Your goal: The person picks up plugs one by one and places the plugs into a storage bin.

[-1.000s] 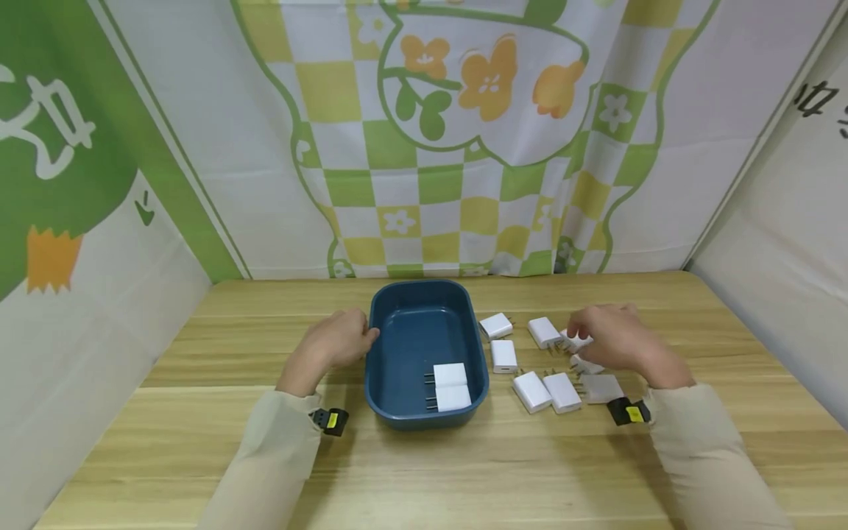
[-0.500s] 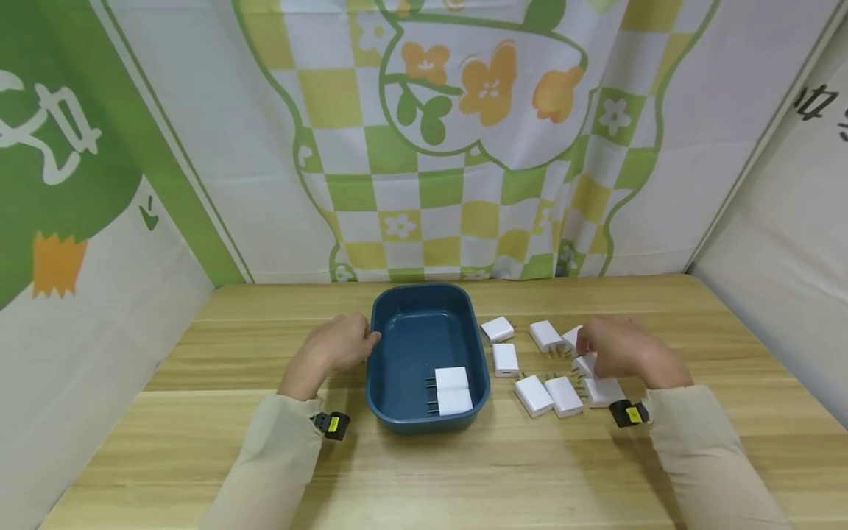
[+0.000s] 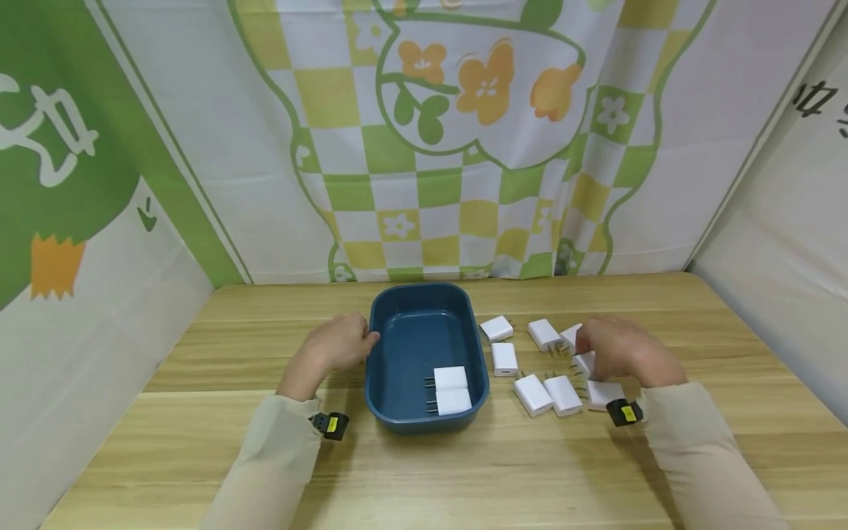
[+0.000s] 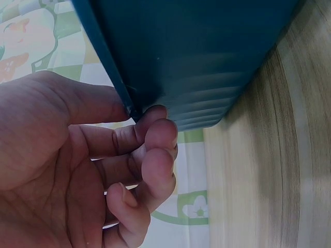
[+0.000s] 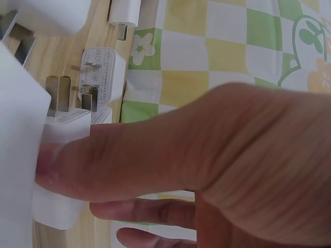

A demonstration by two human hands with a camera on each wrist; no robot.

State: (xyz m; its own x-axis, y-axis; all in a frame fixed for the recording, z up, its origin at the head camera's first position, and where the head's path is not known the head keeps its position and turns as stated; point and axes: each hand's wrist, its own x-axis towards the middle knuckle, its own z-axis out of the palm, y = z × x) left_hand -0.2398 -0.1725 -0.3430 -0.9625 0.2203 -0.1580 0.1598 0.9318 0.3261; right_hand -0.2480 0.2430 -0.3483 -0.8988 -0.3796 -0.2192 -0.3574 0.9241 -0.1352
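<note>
A dark blue rectangular bin (image 3: pixel 404 331) stands on the table. My left hand (image 3: pixel 336 342) pinches its left rim; in the left wrist view the thumb lies outside the lip and the fingertips (image 4: pixel 158 165) curl underneath. Two white charger plugs (image 3: pixel 452 389) lie side by side in the bin's near right corner, prongs pointing left. On the right, my right hand (image 3: pixel 623 350) holds a white wall charger (image 5: pixel 59 212) among the others, thumb against its side and metal prongs sticking up beyond it. The index finger is hidden behind the thumb in the right wrist view.
Several more white chargers lie loose between bin and right hand, including one by the bin's right wall (image 3: pixel 503 358) and a pair nearer the front (image 3: pixel 547 395). Another charger (image 3: pixel 604 394) is beside the right wrist. A patterned curtain (image 3: pixel 444 184) hangs behind the wooden table (image 3: pixel 464 478).
My right hand has lowered onto a charger at the right of the group, its fingers closing on it. The left hand stays at the bin's rim.
</note>
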